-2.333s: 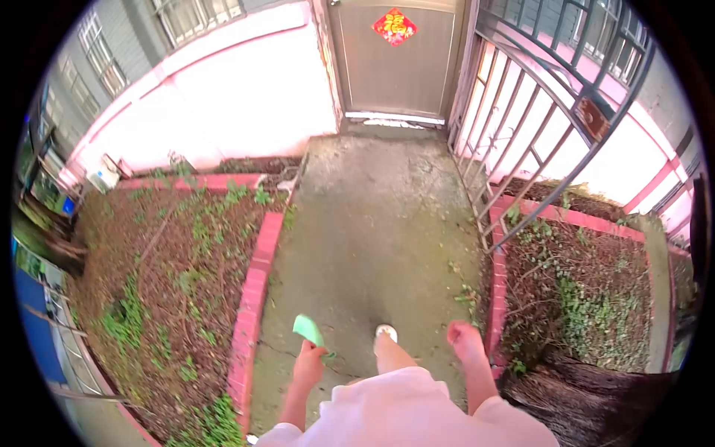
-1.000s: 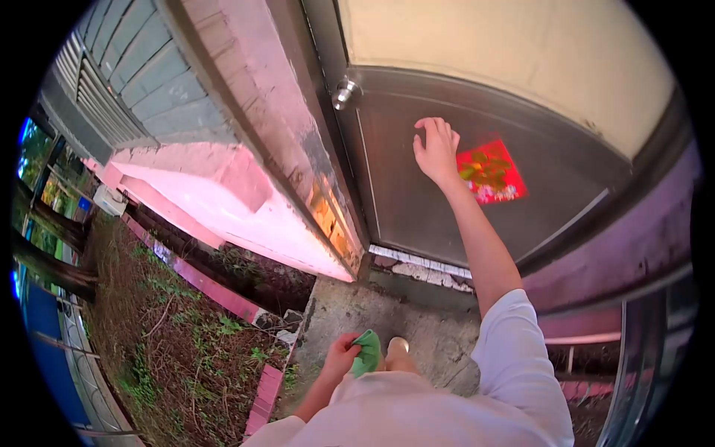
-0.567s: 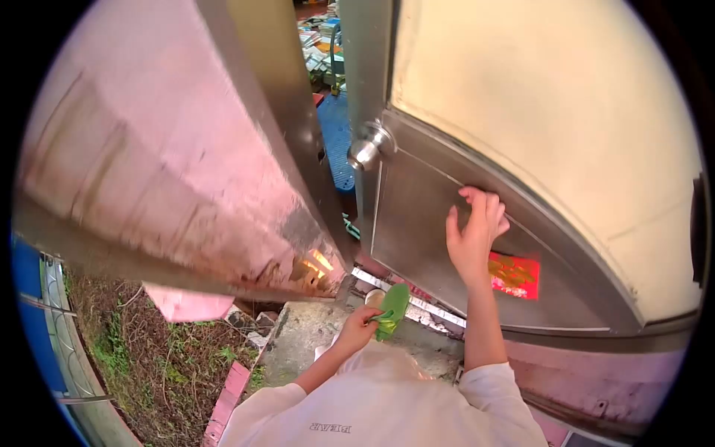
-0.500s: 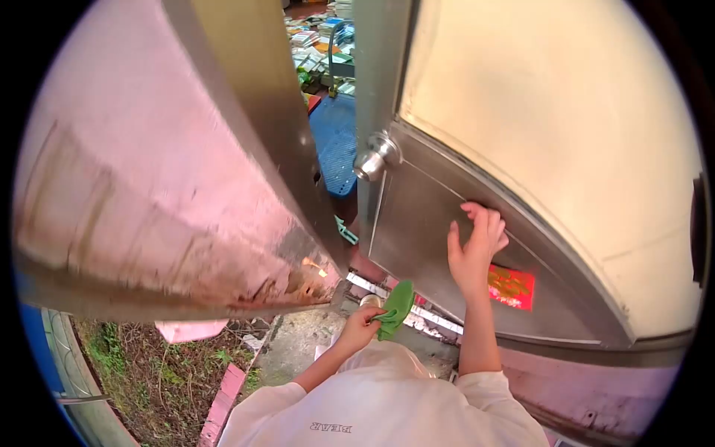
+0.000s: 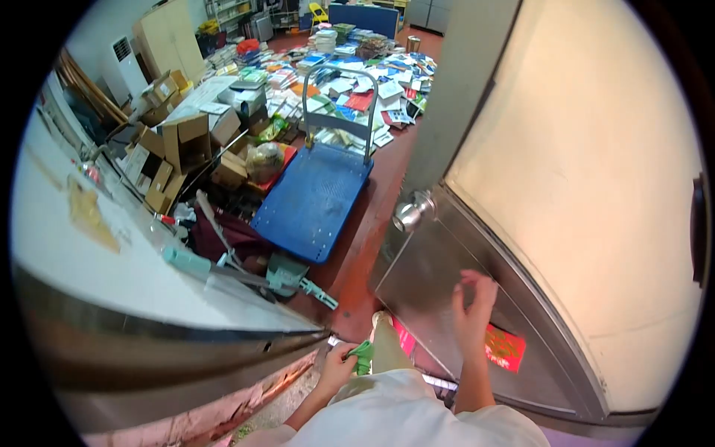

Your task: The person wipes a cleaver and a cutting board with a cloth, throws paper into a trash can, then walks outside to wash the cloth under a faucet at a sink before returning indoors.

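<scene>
My left hand point(image 5: 338, 365) is closed on a green cloth point(image 5: 363, 358), low at the middle of the view, beside my leg. Higher and to the right, my right hand point(image 5: 475, 294) is held in front of the metal door point(image 5: 439, 272), fingers curved, thumb apart, nothing in it; whether it touches the panel I cannot tell. A round metal doorknob point(image 5: 413, 211) sits on the door's left edge, up and left of that hand. Just beside my right wrist, a red paper with gold print point(image 5: 505, 348) is stuck to the door.
Through the doorway stands a blue platform cart point(image 5: 313, 197) on a red floor. Cardboard boxes point(image 5: 182, 145) are heaped at left, and many books and papers point(image 5: 357, 82) cover the floor behind. A broom and dustpan point(image 5: 287, 276) lie near the left door frame.
The view has moved into the doorway, showing much more of the room. My foot now stands at the threshold. The green cloth stays in my left hand; my right hand remains by the door.
</scene>
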A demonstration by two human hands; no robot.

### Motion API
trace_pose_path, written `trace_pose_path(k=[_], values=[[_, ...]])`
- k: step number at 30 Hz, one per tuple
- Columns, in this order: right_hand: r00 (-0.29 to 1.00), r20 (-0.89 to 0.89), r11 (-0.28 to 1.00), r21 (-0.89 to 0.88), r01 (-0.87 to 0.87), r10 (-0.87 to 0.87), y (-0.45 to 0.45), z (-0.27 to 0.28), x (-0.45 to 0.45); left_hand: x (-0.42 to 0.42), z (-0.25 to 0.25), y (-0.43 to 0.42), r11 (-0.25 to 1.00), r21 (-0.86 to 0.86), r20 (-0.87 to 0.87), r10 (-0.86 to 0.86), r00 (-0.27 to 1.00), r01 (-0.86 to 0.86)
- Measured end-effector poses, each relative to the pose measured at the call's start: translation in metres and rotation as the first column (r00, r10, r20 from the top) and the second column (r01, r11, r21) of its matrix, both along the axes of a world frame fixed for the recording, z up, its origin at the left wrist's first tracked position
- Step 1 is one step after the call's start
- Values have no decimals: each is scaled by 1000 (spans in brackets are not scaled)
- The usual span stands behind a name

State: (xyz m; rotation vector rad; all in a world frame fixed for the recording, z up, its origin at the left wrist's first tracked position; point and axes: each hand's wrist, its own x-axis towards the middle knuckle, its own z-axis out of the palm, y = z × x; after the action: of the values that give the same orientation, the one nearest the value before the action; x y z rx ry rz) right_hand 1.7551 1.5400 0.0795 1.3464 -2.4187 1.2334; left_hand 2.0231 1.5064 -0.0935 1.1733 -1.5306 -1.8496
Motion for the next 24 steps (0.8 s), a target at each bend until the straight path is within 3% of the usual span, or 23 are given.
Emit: trace_pose_path(k=[1,3,7,8,10,12,14,16,18,19,20,21,22,24], values=[[1000,-5,1000,-11,0,0,-13,-7,-8,-13,5,-13,1000,-11,-5,0,1000,0],[977,-51,979,4,-206,205,-45,-34,-23,-39,8,-39,997,33,-10,76,997,-76],[909,78,905,92,-416,410,-126,-83,-74,-101,6,-103,985,61,4,161,987,-161],[890,85,885,95,-455,449,-140,-89,-87,-113,14,-115,964,179,-25,206,978,-199],[894,58,882,142,-448,445,-166,-88,-127,-149,37,-144,878,409,-61,298,953,-249],[892,37,873,195,-448,450,-195,-90,-163,-184,56,-171,895,360,-44,297,954,-262],[884,-109,859,314,-404,455,-236,-105,-184,-190,33,-208,937,209,-81,303,949,-281],[890,-147,866,343,-364,432,-271,-112,-214,-202,29,-233,943,208,-65,279,958,-260],[827,-364,776,617,-130,429,-304,-115,-259,-231,40,-263,921,226,-106,347,932,-317],[781,-506,787,616,31,365,-319,-129,-281,-238,29,-277,911,259,-131,362,923,-320],[789,-509,783,619,57,345,-337,-133,-306,-253,29,-298,919,264,-134,336,932,-293],[820,-466,523,814,251,333,-350,-136,-331,-263,32,-314,918,292,-140,317,938,-267],[853,-424,183,905,384,306,-360,-143,-352,-272,32,-331,915,320,-142,302,943,-245],[928,-300,-173,925,340,219,-361,-167,-396,-298,34,-374,928,331,-134,227,964,-173]])
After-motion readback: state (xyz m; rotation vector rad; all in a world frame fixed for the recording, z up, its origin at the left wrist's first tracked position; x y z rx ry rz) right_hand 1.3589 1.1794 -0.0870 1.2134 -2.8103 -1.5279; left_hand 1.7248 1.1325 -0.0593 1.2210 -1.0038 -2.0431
